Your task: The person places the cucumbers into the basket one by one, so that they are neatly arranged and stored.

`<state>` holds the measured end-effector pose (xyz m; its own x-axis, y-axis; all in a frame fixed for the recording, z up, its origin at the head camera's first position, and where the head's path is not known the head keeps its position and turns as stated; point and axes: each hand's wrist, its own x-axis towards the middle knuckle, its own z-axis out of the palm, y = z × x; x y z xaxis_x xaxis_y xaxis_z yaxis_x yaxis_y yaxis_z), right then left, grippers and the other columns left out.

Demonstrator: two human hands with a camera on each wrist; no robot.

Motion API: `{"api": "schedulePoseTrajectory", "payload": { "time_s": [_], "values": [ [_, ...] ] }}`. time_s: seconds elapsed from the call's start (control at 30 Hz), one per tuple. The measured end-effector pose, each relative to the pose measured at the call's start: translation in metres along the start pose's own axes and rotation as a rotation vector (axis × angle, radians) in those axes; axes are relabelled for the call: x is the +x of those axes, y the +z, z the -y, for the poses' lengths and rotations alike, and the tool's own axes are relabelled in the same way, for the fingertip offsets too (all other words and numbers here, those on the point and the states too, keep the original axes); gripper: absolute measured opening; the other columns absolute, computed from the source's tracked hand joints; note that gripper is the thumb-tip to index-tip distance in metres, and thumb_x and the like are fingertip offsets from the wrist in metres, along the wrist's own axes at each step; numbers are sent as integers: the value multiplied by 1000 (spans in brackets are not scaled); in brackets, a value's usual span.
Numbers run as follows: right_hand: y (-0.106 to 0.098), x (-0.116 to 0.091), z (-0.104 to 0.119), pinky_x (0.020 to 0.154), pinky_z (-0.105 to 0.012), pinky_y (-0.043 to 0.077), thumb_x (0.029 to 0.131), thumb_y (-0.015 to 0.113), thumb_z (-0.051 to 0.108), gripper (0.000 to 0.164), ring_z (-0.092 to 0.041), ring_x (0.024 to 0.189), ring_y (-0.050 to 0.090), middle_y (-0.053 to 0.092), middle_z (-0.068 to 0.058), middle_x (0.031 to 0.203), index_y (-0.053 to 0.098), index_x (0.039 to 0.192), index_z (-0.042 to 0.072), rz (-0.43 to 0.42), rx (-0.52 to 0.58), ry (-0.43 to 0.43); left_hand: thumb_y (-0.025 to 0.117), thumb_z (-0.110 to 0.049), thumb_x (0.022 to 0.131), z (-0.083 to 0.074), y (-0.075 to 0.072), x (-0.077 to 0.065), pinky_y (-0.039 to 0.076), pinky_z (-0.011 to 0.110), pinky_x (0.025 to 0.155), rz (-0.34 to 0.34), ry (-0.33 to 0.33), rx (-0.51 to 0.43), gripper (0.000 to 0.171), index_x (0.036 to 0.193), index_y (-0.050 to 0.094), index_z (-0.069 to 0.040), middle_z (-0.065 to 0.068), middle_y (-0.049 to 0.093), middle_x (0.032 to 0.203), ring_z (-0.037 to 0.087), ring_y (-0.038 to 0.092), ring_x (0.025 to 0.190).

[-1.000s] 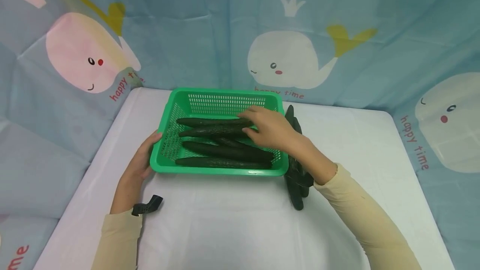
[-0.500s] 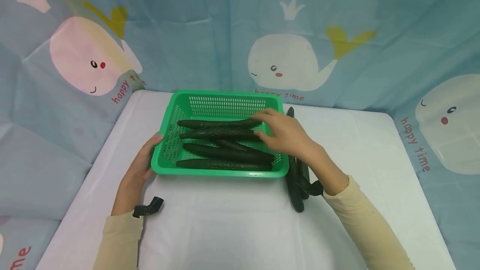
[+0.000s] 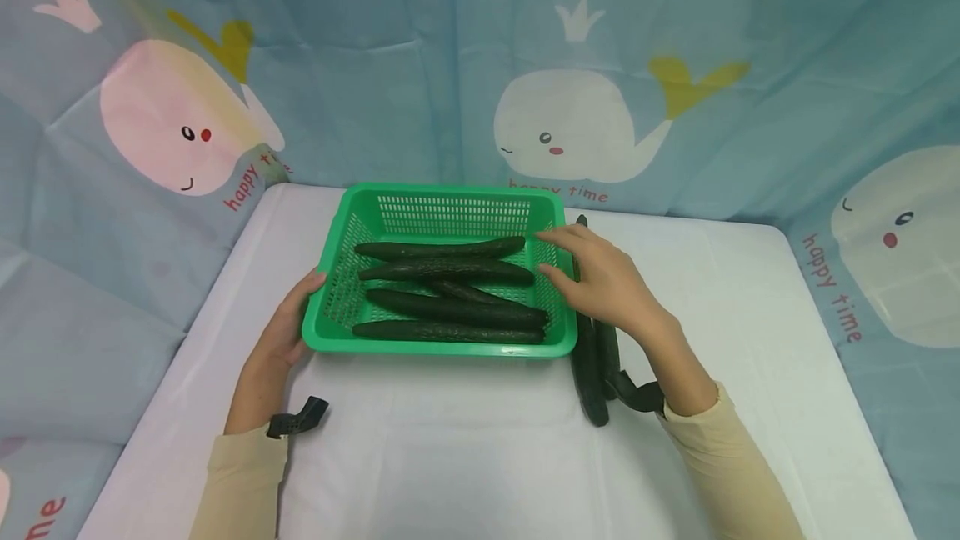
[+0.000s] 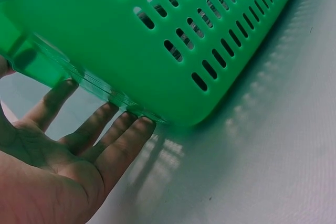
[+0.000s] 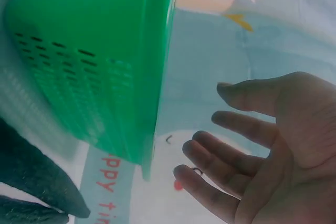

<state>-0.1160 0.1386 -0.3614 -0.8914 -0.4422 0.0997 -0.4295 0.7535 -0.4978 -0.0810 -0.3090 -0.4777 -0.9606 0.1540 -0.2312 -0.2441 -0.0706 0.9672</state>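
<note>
A green plastic basket (image 3: pixel 442 348) with slotted walls stands on the white table, with several dark green cucumbers (image 3: pixel 450 271) lying lengthwise inside. At its left end my left hand (image 3: pixel 283 327) holds the basket, thumb at the rim and fingertips against the outer wall in the left wrist view. My right hand (image 3: pixel 611 286) hovers above the basket's right end, fingers spread and nothing between them; the right wrist view shows the empty palm (image 5: pixel 294 171). Beneath this hand, beside the basket, more cucumbers (image 3: pixel 591 386) lie on the table, partly hidden by it.
Blue cloth (image 3: pixel 420 107) printed with whales hangs behind and along both sides of the table. White cloth (image 3: pixel 450 448) covers the tabletop. A black strap with a camera mount (image 3: pixel 298 417) sits on the left wrist, and another mount (image 3: pixel 637 394) on the right.
My right hand has drawn back rightward from the cucumbers in the basket, its fingers opening off the rear ones. My left hand has stayed at the basket's left end.
</note>
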Motion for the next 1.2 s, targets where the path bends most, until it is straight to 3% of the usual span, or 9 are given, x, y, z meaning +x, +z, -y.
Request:
{"api": "schedulePoseTrajectory", "payload": {
  "time_s": [0.17,0.43,0.63,1.2],
  "values": [
    [0,-11,-14,87,-53,58,103,71,24,48,-34,110,67,64,-10,145,61,148,13,-40,38,20,41,-50,111,0,0,-1,56,17,102,-6,-8,7,75,172,12,-17,-8,47,145,6,54,130],
    [0,-25,-30,93,-54,57,105,69,23,47,-36,115,66,63,-13,145,60,148,9,-72,77,53,39,-49,111,0,3,0,56,18,102,-1,3,2,73,171,14,-16,-6,47,146,8,55,130],
    [3,-37,-40,107,-59,56,105,69,21,46,-39,129,63,63,-15,145,60,148,8,-100,130,91,39,-48,111,-1,4,3,56,19,102,16,6,-7,72,171,15,-18,-6,47,147,8,56,130],
    [17,-57,-61,105,-62,57,105,68,21,46,-41,131,64,60,-19,149,60,148,6,-102,118,167,39,-51,111,0,1,0,57,19,102,4,-6,-7,74,172,11,-18,-6,45,147,7,55,130]
  ]
}}
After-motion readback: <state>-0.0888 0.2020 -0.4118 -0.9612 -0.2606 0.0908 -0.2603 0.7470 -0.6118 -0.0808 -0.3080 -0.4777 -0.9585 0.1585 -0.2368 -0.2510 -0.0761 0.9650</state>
